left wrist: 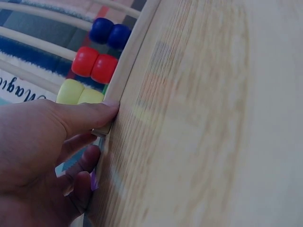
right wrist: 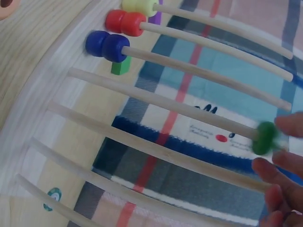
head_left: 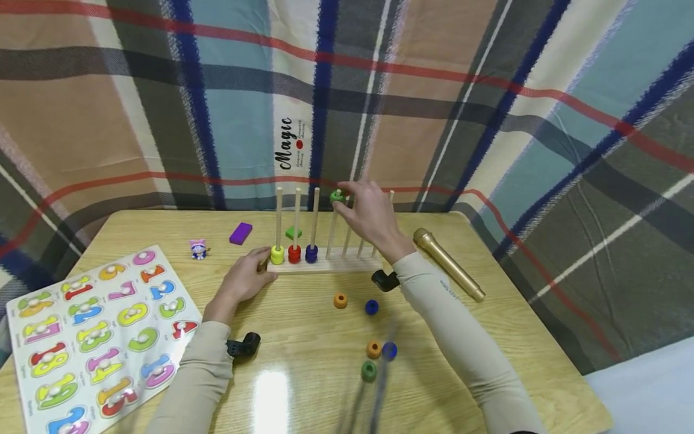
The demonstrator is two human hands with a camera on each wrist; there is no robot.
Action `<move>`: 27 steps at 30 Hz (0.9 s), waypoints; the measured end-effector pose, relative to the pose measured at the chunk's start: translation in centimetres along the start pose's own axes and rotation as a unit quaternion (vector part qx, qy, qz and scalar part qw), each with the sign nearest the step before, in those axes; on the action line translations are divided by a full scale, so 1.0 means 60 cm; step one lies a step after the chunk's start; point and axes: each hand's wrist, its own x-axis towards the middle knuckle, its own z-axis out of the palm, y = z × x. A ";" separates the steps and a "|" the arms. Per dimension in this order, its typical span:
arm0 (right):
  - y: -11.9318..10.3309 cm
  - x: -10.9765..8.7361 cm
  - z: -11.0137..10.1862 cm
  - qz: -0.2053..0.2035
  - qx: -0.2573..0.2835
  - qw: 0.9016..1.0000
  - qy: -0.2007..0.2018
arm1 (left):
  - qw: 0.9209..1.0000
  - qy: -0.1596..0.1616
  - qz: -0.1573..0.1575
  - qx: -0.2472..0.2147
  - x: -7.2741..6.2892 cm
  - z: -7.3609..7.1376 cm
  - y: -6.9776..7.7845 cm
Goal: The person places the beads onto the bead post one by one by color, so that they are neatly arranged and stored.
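Note:
A wooden bead stacker (head_left: 325, 265) with several upright pegs stands near the table's back. Two yellow beads (head_left: 278, 255), two red beads (head_left: 294, 254) and two dark blue beads (head_left: 311, 254) sit low on its first three pegs. My left hand (head_left: 246, 277) grips the base's left end, thumb (left wrist: 102, 111) along the front edge. At the top of the fourth peg, my right hand (head_left: 371, 214) pinches a green bead (right wrist: 264, 138), with the peg tip poking through it. Loose orange (head_left: 340, 301), blue (head_left: 371, 307) and green beads (head_left: 368, 371) lie in front.
A number puzzle board (head_left: 119, 313) covers the table's left. Behind the stacker lie a purple block (head_left: 241, 233) and a green block (head_left: 293, 232), with a small figurine (head_left: 198, 249) further left. A gold microphone (head_left: 449, 264) lies right of my right forearm. Plaid cloth (head_left: 238, 120) hangs behind.

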 end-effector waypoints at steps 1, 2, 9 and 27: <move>-0.002 0.000 0.001 -0.002 0.002 1.000 0.001 | 1.000 0.002 -0.001 -0.001 -0.002 -0.002 -0.002; -0.004 -0.002 0.001 -0.005 0.005 1.000 0.007 | 1.000 0.004 -0.001 -0.001 -0.003 -0.003 -0.004; 0.010 -0.095 -0.011 -0.086 0.045 0.992 0.079 | 1.000 0.007 0.001 0.000 -0.004 -0.004 -0.004; 0.061 -0.356 0.025 -0.364 -0.045 0.912 -0.186 | 1.000 -0.005 0.003 0.001 0.002 -0.001 0.001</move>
